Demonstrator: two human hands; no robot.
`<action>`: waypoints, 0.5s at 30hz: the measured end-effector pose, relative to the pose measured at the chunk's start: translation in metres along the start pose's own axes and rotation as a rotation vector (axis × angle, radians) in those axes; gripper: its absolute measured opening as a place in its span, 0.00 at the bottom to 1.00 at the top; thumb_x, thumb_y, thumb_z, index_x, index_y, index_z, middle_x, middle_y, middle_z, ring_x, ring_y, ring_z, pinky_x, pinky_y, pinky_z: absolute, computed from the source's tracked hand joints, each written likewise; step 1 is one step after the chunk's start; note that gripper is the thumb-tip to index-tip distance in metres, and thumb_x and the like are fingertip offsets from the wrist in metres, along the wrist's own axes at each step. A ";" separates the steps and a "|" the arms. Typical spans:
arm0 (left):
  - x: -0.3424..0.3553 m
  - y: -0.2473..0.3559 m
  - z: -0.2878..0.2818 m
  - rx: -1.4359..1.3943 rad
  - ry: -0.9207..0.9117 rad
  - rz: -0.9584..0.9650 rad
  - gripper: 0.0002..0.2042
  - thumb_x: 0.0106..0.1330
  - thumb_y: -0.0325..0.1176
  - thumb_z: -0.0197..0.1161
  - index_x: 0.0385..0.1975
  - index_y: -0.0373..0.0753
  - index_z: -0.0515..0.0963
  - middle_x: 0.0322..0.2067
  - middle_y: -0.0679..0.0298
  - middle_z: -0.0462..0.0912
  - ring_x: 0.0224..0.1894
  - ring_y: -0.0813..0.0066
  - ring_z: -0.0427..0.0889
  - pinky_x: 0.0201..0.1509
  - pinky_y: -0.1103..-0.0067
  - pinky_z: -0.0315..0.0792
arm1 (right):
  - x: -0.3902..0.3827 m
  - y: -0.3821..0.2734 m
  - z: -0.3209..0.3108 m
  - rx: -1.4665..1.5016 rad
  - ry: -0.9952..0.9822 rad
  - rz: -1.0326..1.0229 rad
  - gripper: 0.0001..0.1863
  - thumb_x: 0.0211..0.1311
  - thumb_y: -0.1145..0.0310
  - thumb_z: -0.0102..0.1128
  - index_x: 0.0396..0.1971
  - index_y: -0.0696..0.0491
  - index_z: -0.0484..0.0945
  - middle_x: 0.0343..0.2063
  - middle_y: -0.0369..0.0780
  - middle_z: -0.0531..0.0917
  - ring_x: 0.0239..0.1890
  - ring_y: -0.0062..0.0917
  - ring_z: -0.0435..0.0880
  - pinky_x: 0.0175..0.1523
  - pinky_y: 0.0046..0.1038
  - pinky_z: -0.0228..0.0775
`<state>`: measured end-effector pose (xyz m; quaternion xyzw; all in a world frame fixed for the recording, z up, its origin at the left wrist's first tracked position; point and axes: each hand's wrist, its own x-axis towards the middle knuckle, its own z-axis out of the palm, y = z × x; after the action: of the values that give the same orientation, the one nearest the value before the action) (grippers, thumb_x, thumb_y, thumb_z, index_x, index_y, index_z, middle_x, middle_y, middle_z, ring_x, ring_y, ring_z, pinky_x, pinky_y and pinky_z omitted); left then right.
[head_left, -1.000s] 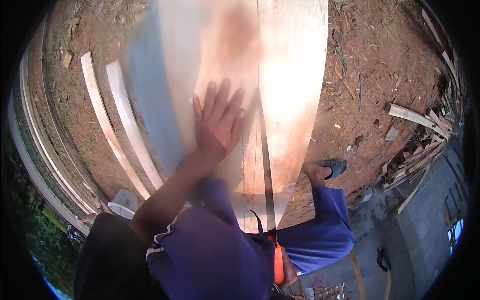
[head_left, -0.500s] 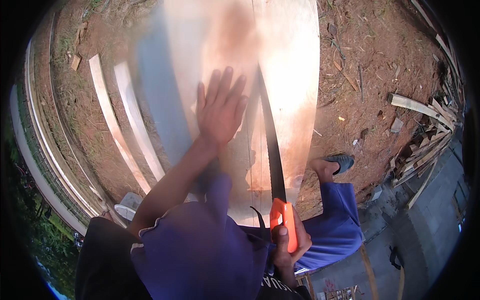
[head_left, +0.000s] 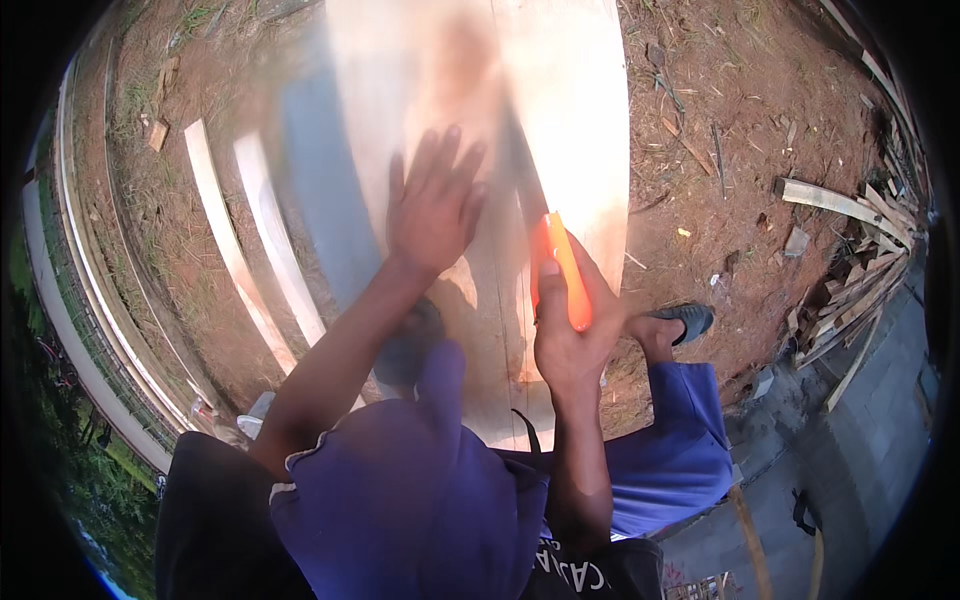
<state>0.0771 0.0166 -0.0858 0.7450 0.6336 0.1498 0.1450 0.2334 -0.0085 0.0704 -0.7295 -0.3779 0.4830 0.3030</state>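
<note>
1. The right hand [head_left: 582, 338] has its grip closed around the orange handle [head_left: 564, 275] of a handsaw, the thumb lying along the near side of it
2. The handsaw [head_left: 558, 245] is over the plywood sheet [head_left: 590, 120], right of the left hand, its dark blade [head_left: 528, 165] pointing away from the person along the length of the sheet; how deep the teeth sit cannot be told
3. The left hand [head_left: 435, 205] lies palm down on the plywood, its grip open and holding nothing, fingers spread and pointing away from the person
4. The plywood sheet runs from the top of the view down toward the person's lap, brightly sunlit on the right, with a blurred blue-grey band along its left side
5. Two pale wooden strips [head_left: 240, 245] lie side by side on the brown dirt ground [head_left: 740, 110], left of the plywood and apart from it
6. The person's right foot, in a dark shoe [head_left: 685, 322], is just beside the plywood's right edge, below blue trousers [head_left: 665, 455]
7. A heap of wooden offcuts [head_left: 850, 300] lies farther right, near grey paving [head_left: 860, 430]
</note>
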 end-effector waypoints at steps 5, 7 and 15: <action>0.000 0.001 -0.001 -0.008 0.005 -0.007 0.22 0.73 0.44 0.57 0.65 0.47 0.77 0.71 0.55 0.68 0.76 0.52 0.60 0.75 0.45 0.50 | -0.133 0.000 -0.078 -0.186 -0.072 0.002 0.23 0.69 0.72 0.58 0.60 0.68 0.75 0.48 0.56 0.86 0.51 0.34 0.88 0.55 0.29 0.78; 0.002 0.003 -0.001 0.015 0.033 0.003 0.22 0.73 0.43 0.59 0.65 0.48 0.76 0.70 0.58 0.69 0.73 0.53 0.65 0.74 0.48 0.53 | -0.126 -0.004 -0.074 -0.145 -0.059 0.018 0.22 0.69 0.73 0.58 0.60 0.68 0.75 0.45 0.55 0.87 0.47 0.32 0.89 0.52 0.27 0.78; 0.006 0.006 -0.002 -0.036 0.000 0.009 0.24 0.73 0.43 0.59 0.67 0.45 0.74 0.72 0.54 0.67 0.76 0.51 0.60 0.74 0.45 0.50 | 0.074 -0.018 0.017 -0.099 -0.032 -0.021 0.17 0.70 0.67 0.58 0.51 0.64 0.81 0.23 0.45 0.82 0.24 0.21 0.76 0.33 0.28 0.71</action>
<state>0.0826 0.0216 -0.0808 0.7450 0.6277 0.1619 0.1576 0.2312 0.0647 0.0436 -0.7317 -0.4137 0.4720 0.2658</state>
